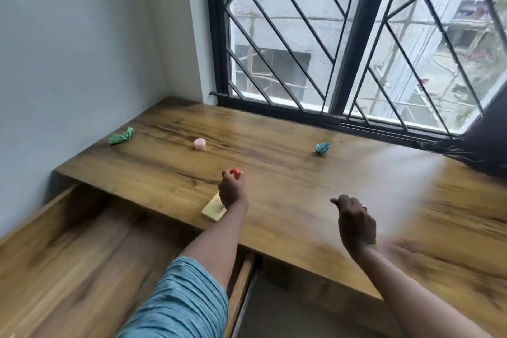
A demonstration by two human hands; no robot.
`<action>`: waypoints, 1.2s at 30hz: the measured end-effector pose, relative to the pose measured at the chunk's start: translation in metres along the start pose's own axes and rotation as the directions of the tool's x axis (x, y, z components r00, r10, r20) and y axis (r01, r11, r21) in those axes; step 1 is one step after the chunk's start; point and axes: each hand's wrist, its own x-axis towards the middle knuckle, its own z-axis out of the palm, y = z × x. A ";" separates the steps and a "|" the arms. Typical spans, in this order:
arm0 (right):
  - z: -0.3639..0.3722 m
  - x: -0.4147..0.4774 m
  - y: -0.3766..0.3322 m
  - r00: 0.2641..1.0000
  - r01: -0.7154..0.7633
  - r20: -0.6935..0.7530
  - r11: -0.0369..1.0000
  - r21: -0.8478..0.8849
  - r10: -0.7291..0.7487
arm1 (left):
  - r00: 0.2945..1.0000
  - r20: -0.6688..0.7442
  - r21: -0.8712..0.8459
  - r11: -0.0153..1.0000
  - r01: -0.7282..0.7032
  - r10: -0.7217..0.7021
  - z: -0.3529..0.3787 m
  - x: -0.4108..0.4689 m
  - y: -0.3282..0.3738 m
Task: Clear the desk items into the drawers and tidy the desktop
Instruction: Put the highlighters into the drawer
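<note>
My left hand (231,189) reaches over the wooden desk (288,173) and curls its fingers round a small red object (235,173). A yellow pad (212,210) lies under my left wrist near the desk's front edge. Farther back sit a small pink jar (199,143), a crumpled green paper (122,136) at the far left and a crumpled blue paper (322,147) toward the window. My right hand (355,223) hovers above the desk at the right, fingers loosely curled, holding nothing. An open drawer (82,250) sticks out below the desk's front left.
A grey wall runs along the left side. A barred window (343,35) stands behind the desk, and a dark curtain (485,143) bunches at the far right corner. The drawer's right rail (242,280) lies beside my left forearm.
</note>
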 end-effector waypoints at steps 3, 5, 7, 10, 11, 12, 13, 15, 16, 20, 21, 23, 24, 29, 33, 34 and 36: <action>-0.020 -0.046 -0.030 0.999 0.040 0.014 0.994 0.105 -0.042 | 0.992 0.031 0.031 0.992 -0.123 0.122 -0.035 -0.038 -0.030; -0.029 -0.069 -0.051 0.999 0.052 -0.020 0.980 0.192 -0.049 | 0.981 0.051 0.058 0.980 -0.191 0.188 -0.058 -0.056 -0.049; -0.042 -0.088 -0.076 0.996 0.094 -0.033 0.955 0.282 -0.088 | 0.974 0.060 0.081 0.972 -0.221 0.217 -0.086 -0.069 -0.065; -0.056 -0.111 -0.113 0.992 0.116 0.004 0.916 0.384 -0.127 | 0.976 0.032 0.093 0.971 -0.220 0.218 -0.128 -0.081 -0.085; -0.060 -0.118 -0.126 0.989 0.120 0.031 0.907 0.404 -0.144 | 0.979 0.016 0.102 0.973 -0.205 0.204 -0.143 -0.083 -0.093; -0.062 -0.123 -0.137 0.983 0.130 0.063 0.902 0.412 -0.171 | 0.982 0.006 0.115 0.976 -0.186 0.186 -0.156 -0.085 -0.098; -0.062 -0.128 -0.150 0.976 0.144 0.089 0.897 0.418 -0.198 | 0.987 0.001 0.123 0.979 -0.163 0.164 -0.171 -0.087 -0.104; -0.060 -0.138 -0.175 0.962 0.149 0.145 0.892 0.426 -0.230 | 0.992 0.009 0.118 0.985 -0.124 0.123 -0.196 -0.086 -0.117; -0.059 -0.142 -0.189 0.956 0.155 0.159 0.886 0.436 -0.245 | 0.995 0.011 0.118 0.988 -0.104 0.104 -0.208 -0.082 -0.125; -0.055 -0.155 -0.243 0.930 0.156 0.210 0.841 0.518 -0.302 | 0.998 -0.011 0.174 0.983 -0.059 0.061 -0.256 -0.054 -0.156; -0.053 -0.160 -0.259 0.922 0.158 0.222 0.831 0.533 -0.317 | 0.998 -0.017 0.194 0.980 -0.051 0.056 -0.270 -0.044 -0.166; -0.046 -0.169 -0.294 0.908 0.136 0.253 0.806 0.576 -0.333 | 0.999 -0.018 0.221 0.974 -0.037 0.042 -0.300 -0.023 -0.186; -0.042 -0.174 -0.313 0.903 0.108 0.276 0.796 0.595 -0.328 | 0.999 -0.016 0.229 0.973 -0.032 0.037 -0.316 -0.012 -0.197; -0.012 -0.193 -0.415 0.882 -0.073 0.417 0.810 0.583 -0.220 | 0.999 0.016 0.347 0.937 0.034 -0.042 -0.391 0.057 -0.253; 0.010 -0.206 -0.488 0.863 -0.212 0.491 0.795 0.569 -0.121 | 0.990 0.094 0.430 0.901 0.054 -0.104 -0.427 0.106 -0.288; 0.016 -0.208 -0.505 0.847 -0.294 0.528 0.766 0.571 -0.069 | 0.987 0.109 0.447 0.893 0.055 -0.116 -0.432 0.116 -0.296; 0.029 -0.211 -0.531 0.786 -0.501 0.615 0.645 0.576 0.061 | 0.981 0.133 0.479 0.876 0.059 -0.139 -0.437 0.132 -0.312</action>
